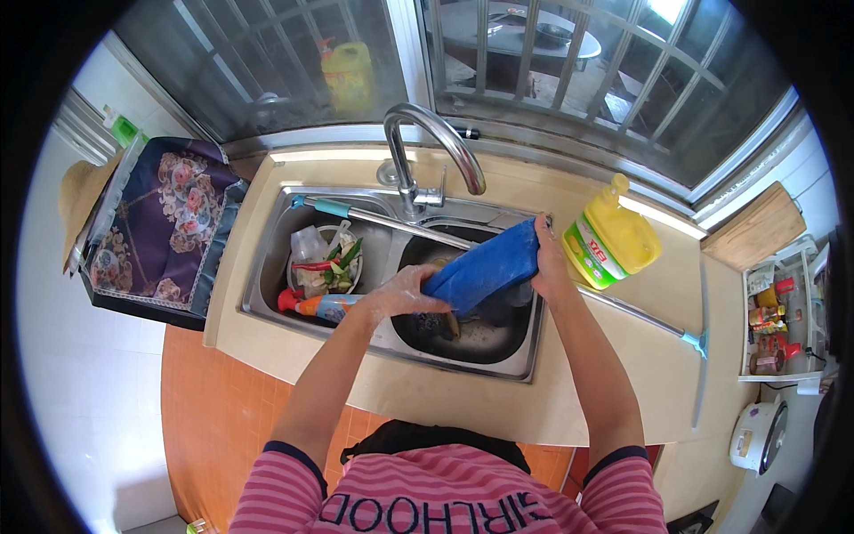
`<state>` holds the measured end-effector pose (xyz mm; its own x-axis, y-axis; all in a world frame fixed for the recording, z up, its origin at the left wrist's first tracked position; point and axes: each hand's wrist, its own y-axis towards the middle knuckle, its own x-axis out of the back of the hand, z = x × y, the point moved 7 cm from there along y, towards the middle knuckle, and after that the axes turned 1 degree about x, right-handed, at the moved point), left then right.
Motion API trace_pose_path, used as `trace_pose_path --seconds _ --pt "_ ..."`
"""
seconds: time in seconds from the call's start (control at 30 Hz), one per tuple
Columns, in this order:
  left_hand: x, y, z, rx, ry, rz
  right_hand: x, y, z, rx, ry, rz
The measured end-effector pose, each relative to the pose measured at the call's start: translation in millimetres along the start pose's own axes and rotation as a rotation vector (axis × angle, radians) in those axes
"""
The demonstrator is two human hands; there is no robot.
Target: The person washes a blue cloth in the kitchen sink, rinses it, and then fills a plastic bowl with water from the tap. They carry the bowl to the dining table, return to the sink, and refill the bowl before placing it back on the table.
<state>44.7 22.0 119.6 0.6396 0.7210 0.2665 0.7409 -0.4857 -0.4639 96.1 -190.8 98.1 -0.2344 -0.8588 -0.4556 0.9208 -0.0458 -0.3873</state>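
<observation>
A long blue flat pad [490, 267], fabric-like and wet-looking, is held slantwise above the right sink basin [494, 347]. My left hand [403, 294], with whitish suds on it, grips the pad's lower left end. At the upper right end, my right hand [552, 260] holds it too. Below lie a dark, partly hidden item [437, 327] and some suds. A metal pole [387, 219] with teal ends crosses the sink behind the pad and reaches onto the right counter. The chrome faucet [437, 127] arches over the sink's back rim.
The left basin [380, 253] holds a bowl of peppers and scraps [333, 267] and a red-capped bottle [327, 306]. A yellow detergent jug [607, 240] stands right of my right hand. Further out are a cutting board [757, 223], a rack [777, 320] and a floral-covered box [167, 227].
</observation>
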Motion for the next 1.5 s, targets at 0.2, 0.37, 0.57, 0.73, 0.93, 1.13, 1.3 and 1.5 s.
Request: trace_pose_path --seconds 0.2,0.37,0.57,0.73,0.93,1.13,1.3,1.5 --pt "3 10 31 -0.101 -0.717 -0.157 -1 2 9 -0.020 0.288 0.151" --pt "-23 55 61 0.024 -1.492 -0.269 -31 4 -2 0.240 -0.464 0.237" --pt "-33 86 52 -0.429 -1.564 0.079 -154 -127 -42 1.298 -1.398 0.405" --pt "-46 57 45 -0.127 -0.846 -0.452 -127 -49 -27 0.788 -1.462 0.113" --pt "-47 81 57 -0.271 -0.937 -0.282 -126 -48 -32 0.872 -1.548 0.232" --pt "-24 36 44 -0.525 -0.538 -0.598 -138 -85 -55 1.006 -1.448 0.328" --pt "-50 62 33 0.022 -1.518 0.101 -64 13 -22 0.529 -1.459 -0.109" --pt "-37 23 11 0.122 -1.364 -0.040 -30 24 -43 0.069 -0.547 0.018"
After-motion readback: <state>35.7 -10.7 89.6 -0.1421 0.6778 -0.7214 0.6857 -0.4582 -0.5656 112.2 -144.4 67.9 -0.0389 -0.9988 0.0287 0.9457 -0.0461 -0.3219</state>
